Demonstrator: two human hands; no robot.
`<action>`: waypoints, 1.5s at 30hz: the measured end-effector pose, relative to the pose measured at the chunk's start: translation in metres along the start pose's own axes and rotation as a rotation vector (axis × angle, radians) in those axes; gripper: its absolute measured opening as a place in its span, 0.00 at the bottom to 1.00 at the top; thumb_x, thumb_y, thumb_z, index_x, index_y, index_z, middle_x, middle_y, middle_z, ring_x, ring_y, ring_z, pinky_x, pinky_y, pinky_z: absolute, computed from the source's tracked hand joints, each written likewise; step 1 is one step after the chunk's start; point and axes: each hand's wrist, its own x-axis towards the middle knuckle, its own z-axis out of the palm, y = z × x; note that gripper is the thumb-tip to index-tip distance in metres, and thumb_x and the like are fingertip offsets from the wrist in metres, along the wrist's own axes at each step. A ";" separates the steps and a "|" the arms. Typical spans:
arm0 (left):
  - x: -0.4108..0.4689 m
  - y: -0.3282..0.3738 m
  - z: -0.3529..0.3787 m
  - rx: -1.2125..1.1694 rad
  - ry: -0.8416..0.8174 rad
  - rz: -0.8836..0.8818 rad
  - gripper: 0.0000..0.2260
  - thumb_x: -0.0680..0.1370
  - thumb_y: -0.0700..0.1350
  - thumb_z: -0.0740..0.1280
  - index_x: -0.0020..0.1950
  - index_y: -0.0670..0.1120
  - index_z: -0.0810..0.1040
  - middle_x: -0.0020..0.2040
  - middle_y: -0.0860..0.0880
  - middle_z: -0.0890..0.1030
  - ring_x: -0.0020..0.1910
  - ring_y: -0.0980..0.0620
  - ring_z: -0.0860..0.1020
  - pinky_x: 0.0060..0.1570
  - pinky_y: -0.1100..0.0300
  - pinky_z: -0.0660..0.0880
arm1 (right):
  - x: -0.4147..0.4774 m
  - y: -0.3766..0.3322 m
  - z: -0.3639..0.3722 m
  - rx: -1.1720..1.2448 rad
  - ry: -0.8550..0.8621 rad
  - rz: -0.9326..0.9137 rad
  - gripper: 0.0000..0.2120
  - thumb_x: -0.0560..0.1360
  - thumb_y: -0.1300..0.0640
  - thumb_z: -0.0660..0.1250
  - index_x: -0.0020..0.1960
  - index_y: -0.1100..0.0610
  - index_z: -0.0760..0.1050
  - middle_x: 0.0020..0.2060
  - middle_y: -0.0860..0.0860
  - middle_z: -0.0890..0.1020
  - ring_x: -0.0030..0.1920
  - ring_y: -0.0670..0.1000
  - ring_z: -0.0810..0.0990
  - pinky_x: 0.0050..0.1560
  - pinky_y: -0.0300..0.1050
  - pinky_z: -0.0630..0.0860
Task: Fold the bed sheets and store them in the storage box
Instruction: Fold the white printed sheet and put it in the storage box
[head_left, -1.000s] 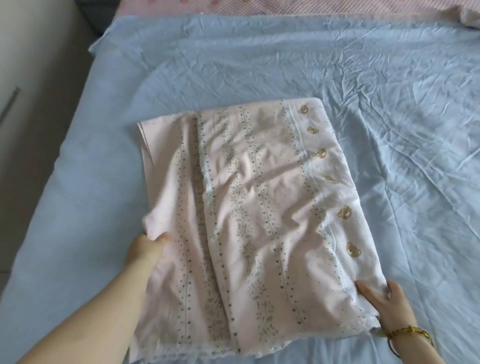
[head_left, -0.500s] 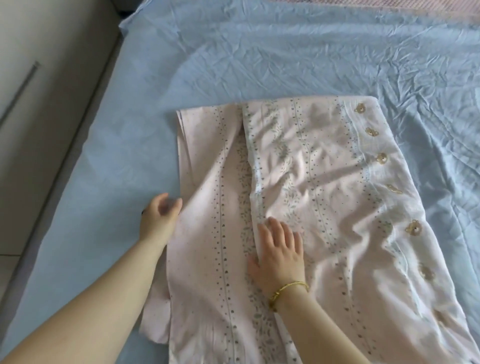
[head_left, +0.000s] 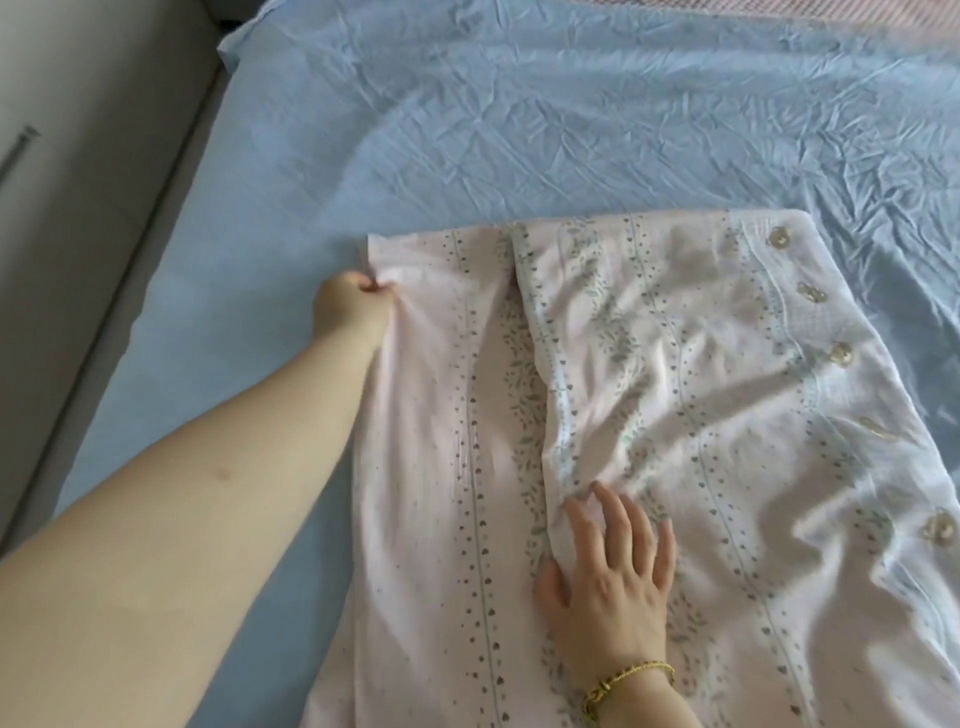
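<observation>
A pale pink bed sheet (head_left: 701, 405) with dotted and leafy stripes lies folded in layers on the bed, a row of gold buttons along its right side. My left hand (head_left: 353, 306) is stretched out to the sheet's far left corner and pinches the fabric edge there. My right hand (head_left: 608, 571), with a gold bracelet on the wrist, lies flat with fingers spread on the middle of the sheet, beside a lengthwise fold. No storage box is in view.
The bed is covered by a wrinkled light blue sheet (head_left: 519, 130). A grey wall or cabinet front (head_left: 78, 182) runs along the bed's left side. A pink patterned cover (head_left: 857, 10) shows at the far top right.
My left hand has reached forward from the sheet's near left edge to its far left corner and closed on the fabric. My right hand stays flat on the middle of the sheet.
</observation>
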 end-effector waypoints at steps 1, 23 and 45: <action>0.008 0.005 -0.006 -0.003 0.052 0.039 0.13 0.76 0.44 0.66 0.55 0.36 0.78 0.56 0.38 0.80 0.56 0.43 0.77 0.53 0.57 0.71 | 0.004 0.001 0.001 -0.016 0.018 -0.014 0.24 0.66 0.47 0.55 0.61 0.52 0.66 0.61 0.54 0.67 0.63 0.57 0.64 0.69 0.54 0.44; 0.039 -0.012 -0.007 -0.660 -0.172 -0.186 0.25 0.77 0.33 0.62 0.73 0.41 0.59 0.62 0.43 0.74 0.55 0.48 0.76 0.53 0.62 0.75 | 0.031 0.001 0.008 -0.038 -0.473 -0.016 0.34 0.67 0.39 0.35 0.70 0.45 0.27 0.63 0.44 0.23 0.66 0.46 0.23 0.56 0.49 0.15; -0.258 -0.174 -0.097 -0.016 -0.329 -0.256 0.14 0.73 0.40 0.71 0.29 0.48 0.71 0.17 0.58 0.72 0.20 0.64 0.70 0.23 0.69 0.64 | -0.111 -0.043 -0.017 0.296 -0.257 -0.635 0.06 0.59 0.53 0.59 0.34 0.49 0.73 0.28 0.43 0.77 0.31 0.47 0.78 0.28 0.36 0.71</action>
